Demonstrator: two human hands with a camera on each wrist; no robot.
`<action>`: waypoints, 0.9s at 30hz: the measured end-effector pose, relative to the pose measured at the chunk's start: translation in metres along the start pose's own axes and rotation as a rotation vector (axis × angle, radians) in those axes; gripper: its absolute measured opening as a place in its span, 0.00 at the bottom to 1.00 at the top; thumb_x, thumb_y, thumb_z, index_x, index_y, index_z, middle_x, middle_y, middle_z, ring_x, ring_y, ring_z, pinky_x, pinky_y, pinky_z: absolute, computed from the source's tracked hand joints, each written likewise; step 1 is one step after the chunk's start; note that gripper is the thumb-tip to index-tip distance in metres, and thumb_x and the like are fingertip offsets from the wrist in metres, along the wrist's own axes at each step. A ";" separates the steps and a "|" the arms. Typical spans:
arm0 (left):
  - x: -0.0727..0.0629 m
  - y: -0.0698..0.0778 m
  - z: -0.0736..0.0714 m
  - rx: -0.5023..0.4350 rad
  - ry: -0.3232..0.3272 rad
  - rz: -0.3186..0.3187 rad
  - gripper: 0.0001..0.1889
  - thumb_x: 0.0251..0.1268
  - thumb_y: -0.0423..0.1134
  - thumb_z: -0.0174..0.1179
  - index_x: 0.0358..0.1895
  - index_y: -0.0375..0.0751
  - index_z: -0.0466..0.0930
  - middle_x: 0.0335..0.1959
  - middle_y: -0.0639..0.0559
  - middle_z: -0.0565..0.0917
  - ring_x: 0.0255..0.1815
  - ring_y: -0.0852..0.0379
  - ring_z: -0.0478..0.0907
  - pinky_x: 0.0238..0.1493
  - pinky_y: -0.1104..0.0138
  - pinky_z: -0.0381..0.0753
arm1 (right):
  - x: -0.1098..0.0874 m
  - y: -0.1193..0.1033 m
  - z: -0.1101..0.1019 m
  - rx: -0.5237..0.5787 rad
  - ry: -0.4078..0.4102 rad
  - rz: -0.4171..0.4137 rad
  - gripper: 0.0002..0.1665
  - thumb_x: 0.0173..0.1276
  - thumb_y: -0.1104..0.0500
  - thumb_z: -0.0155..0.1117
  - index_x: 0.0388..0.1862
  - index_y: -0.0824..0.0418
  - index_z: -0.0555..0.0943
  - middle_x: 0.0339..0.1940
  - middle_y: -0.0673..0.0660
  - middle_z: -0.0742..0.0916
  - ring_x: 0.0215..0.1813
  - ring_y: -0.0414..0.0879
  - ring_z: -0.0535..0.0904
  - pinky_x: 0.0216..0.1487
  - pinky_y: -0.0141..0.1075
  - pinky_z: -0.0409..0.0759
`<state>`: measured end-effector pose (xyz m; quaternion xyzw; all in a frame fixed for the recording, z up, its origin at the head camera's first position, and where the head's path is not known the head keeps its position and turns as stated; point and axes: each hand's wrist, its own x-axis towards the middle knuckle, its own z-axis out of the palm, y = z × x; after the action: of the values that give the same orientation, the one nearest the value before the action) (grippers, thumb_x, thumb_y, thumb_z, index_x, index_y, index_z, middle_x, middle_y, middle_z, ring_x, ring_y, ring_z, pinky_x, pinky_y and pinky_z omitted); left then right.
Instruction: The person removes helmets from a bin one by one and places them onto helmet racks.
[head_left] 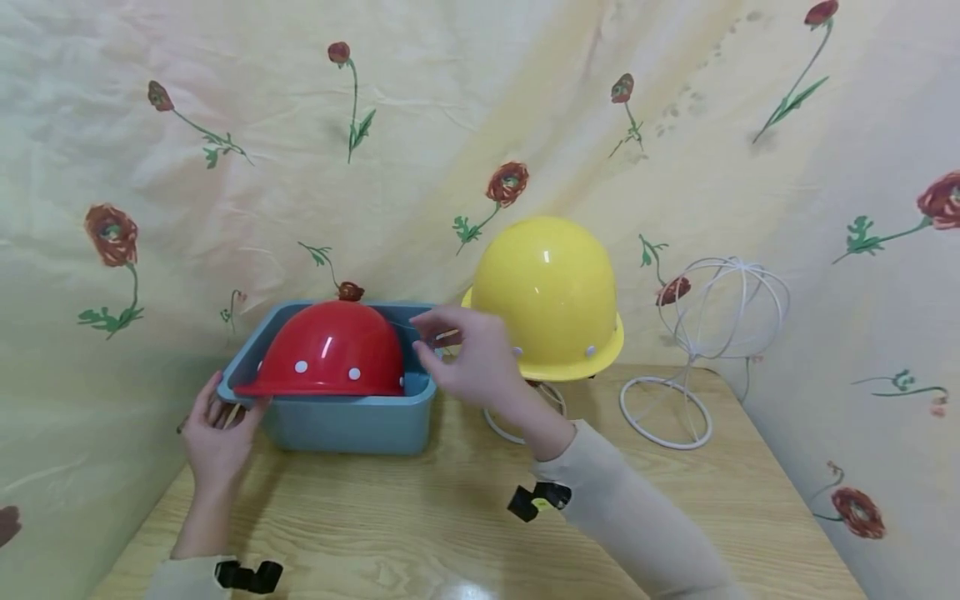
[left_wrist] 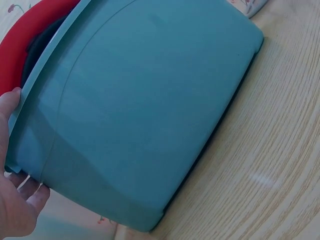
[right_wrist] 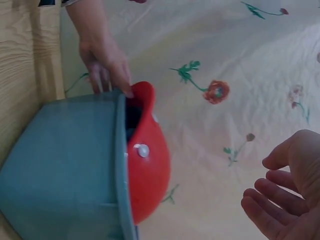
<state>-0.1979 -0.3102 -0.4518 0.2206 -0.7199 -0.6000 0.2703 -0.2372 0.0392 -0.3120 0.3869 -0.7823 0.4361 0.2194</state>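
A red hard hat [head_left: 337,350] with white studs sits in a blue-grey plastic bin [head_left: 345,429], its brim lying over the front rim. At the bin's front left corner my left hand [head_left: 217,437] grips the rim, thumb beside the hat's brim and fingers curled below the lip, as the left wrist view of the bin [left_wrist: 150,110] shows. My right hand [head_left: 480,354] is over the bin's right side, fingers loosely bent and thumb apart. Nothing is between its fingers in the right wrist view, where the hand [right_wrist: 287,190] hangs apart from the red hat [right_wrist: 150,175].
Right of the bin, a yellow hard hat [head_left: 546,292] rests on a white wire stand [head_left: 555,400], partly behind my right hand. A bare white wire stand [head_left: 723,308] is farther right. Flower-printed cloth [head_left: 420,183] hangs behind the wooden table [head_left: 420,533].
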 end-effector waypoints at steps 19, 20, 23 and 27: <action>0.013 -0.001 -0.001 -0.016 -0.107 -0.009 0.47 0.71 0.38 0.70 0.87 0.55 0.51 0.84 0.46 0.64 0.78 0.53 0.64 0.85 0.56 0.68 | 0.004 0.017 0.084 -0.171 -0.307 0.132 0.40 0.60 0.49 0.84 0.69 0.57 0.79 0.66 0.54 0.85 0.65 0.47 0.82 0.56 0.30 0.90; 0.013 -0.001 -0.001 -0.011 -0.111 -0.009 0.47 0.72 0.39 0.70 0.87 0.55 0.51 0.84 0.45 0.63 0.79 0.51 0.63 0.85 0.55 0.68 | 0.004 0.017 0.087 -0.174 -0.319 0.145 0.41 0.60 0.49 0.84 0.70 0.57 0.79 0.67 0.54 0.85 0.66 0.47 0.81 0.56 0.31 0.90; 0.013 -0.001 -0.001 0.005 -0.115 0.000 0.47 0.72 0.40 0.70 0.88 0.54 0.50 0.85 0.44 0.63 0.81 0.46 0.63 0.85 0.49 0.68 | 0.003 0.019 0.095 -0.184 -0.338 0.186 0.42 0.60 0.50 0.84 0.71 0.56 0.78 0.68 0.54 0.83 0.67 0.48 0.80 0.57 0.33 0.90; 0.012 0.000 -0.003 0.015 -0.108 0.009 0.47 0.71 0.40 0.71 0.87 0.52 0.52 0.84 0.44 0.64 0.81 0.44 0.64 0.84 0.48 0.69 | 0.003 0.023 0.105 -0.207 -0.328 0.196 0.41 0.60 0.50 0.84 0.71 0.55 0.78 0.67 0.54 0.82 0.66 0.47 0.80 0.56 0.32 0.90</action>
<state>-0.2051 -0.3202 -0.4496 0.1866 -0.7390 -0.6044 0.2319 -0.2583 -0.0440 -0.3770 0.3499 -0.8821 0.3039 0.0843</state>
